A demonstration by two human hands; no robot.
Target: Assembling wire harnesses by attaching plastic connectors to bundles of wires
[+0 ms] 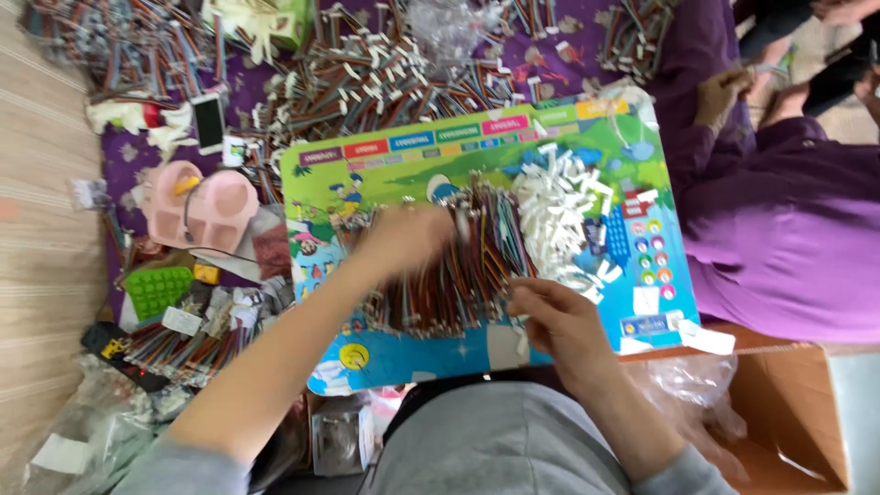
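A colourful cartoon board [367,170] lies across my lap. On it sits a pile of thin multicoloured wires [458,275] and a heap of small white plastic connectors [555,206]. My left hand [408,240], blurred, reaches over the left part of the wire pile; whether it grips any wires I cannot tell. My right hand [555,316] rests at the near edge of the board beside the wires, fingers curled with the tips pinched near a wire end.
Many finished wire bundles [367,82] cover a purple cloth beyond the board. A phone [208,122], a pink case [197,206] and a green tray [158,289] lie left. Another person in purple [788,229] sits right. A cardboard box [788,412] stands near right.
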